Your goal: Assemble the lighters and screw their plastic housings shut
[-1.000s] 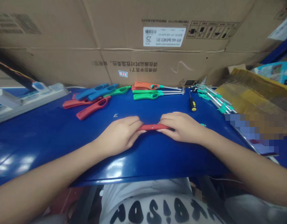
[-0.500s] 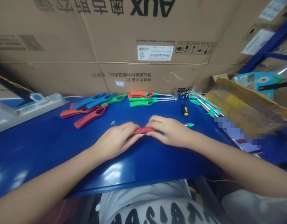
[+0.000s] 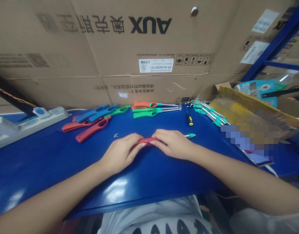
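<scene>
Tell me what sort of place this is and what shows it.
Probably a small workshop or workbench: coloured handles, metal rods with green fittings and a screwdriver lie on a blue table.

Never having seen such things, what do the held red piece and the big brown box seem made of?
Red piece: probably moulded plastic, fairly matt, judging by its even colour. Brown box: matt cardboard, shown by its creases and printing.
</scene>
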A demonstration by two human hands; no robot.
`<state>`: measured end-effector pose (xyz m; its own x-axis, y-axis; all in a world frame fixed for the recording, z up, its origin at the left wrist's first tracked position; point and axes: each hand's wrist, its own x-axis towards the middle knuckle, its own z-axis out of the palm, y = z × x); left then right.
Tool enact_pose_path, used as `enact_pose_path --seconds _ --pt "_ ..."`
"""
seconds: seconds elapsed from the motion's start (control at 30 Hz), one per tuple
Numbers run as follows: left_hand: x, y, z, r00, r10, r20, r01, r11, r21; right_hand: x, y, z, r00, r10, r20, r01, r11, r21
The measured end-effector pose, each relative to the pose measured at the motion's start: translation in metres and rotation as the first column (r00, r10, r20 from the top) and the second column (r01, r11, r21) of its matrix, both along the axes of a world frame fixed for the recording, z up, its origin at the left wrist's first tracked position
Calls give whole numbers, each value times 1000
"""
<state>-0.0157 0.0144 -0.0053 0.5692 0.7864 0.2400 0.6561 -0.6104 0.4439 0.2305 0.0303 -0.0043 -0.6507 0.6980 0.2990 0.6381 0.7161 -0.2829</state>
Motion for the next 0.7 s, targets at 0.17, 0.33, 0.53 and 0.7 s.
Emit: enact_pose_path --seconds 0.17,0.33,0.53,0.7 --pt "-1 1 0 996 27 90 -17 994 -110 5 1 3 996 -54 67 58 997 -59" --pt "1 0 0 993 17 120 2 987 -159 4 -6 12 981 -91 169 103 993 -65" --pt "-3 2 6 999 -39 13 39 999 -31 2 -7 18 963 -141 231 171 979 -113" --pt "-8 0 11 977 -105 -184 129 984 124 11 0 17 987 -56 150 88 972 -217"
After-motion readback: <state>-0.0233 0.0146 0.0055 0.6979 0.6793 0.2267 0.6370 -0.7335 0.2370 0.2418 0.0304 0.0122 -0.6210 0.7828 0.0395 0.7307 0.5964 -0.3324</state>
